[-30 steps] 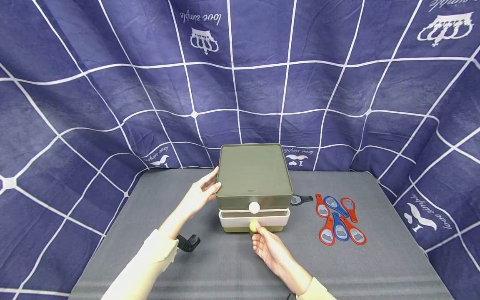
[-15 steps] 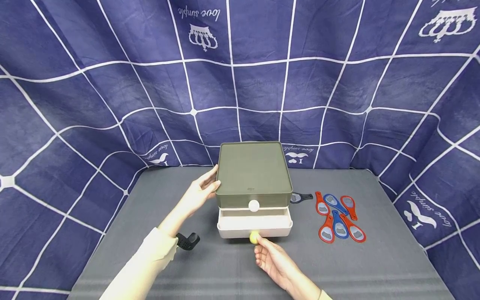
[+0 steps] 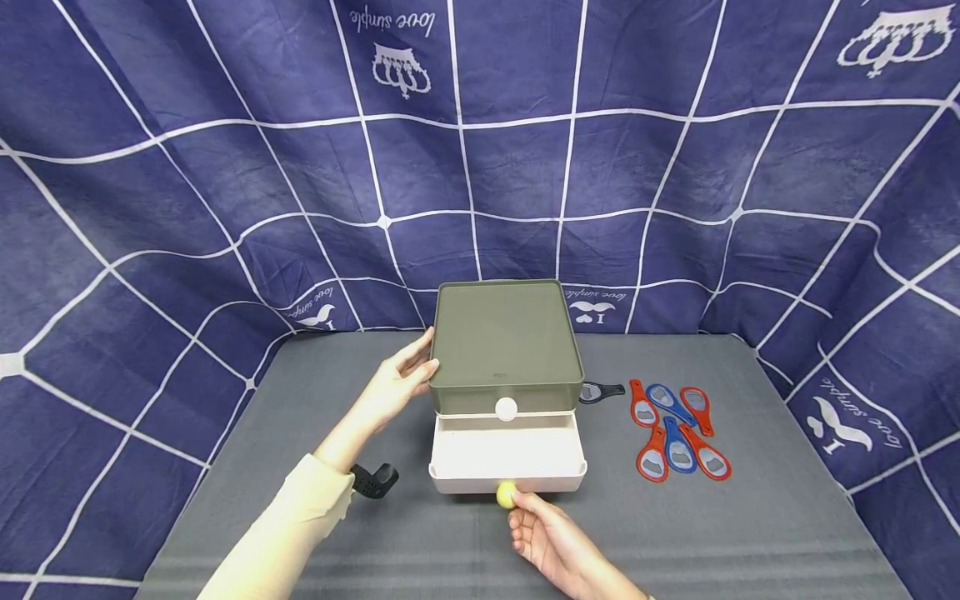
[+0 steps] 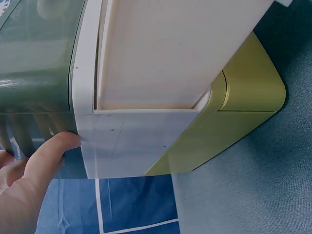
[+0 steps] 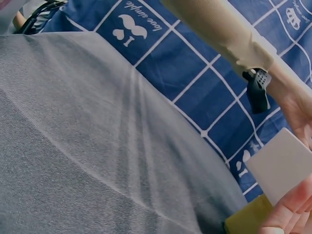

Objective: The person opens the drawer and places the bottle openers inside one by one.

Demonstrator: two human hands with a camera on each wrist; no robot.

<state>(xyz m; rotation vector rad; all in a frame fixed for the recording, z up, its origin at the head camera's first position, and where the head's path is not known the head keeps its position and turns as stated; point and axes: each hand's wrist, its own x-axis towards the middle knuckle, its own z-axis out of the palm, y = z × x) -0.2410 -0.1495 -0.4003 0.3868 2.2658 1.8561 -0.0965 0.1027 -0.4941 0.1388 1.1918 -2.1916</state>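
A stacked drawer box [image 3: 506, 333] has a dark green top unit with a white knob [image 3: 506, 409]. Below that, a white drawer [image 3: 506, 446] is pulled well out, and its visible inside is bare. My right hand [image 3: 555, 537] pinches the drawer's yellow knob [image 3: 506, 495] between thumb and fingers. Against the box's left side rests my left hand [image 3: 393, 385], fingers spread along the wall. In the left wrist view its thumb [image 4: 53, 148] touches the side near the green-white seam. A yellow-green bottom unit [image 4: 253, 80] shows under the drawer.
To the right of the box lie several red bottle openers [image 3: 652, 454] and blue bottle openers [image 3: 679, 448] on the grey table [image 3: 780, 500]. A black bottle opener [image 3: 602, 392] lies close by the box's right side. Blue patterned cloth [image 3: 525, 167] walls the back and sides.
My right hand has drawn the white drawer toward me by its yellow knob, from slightly open to far out. The left hand has stayed at the box's side.
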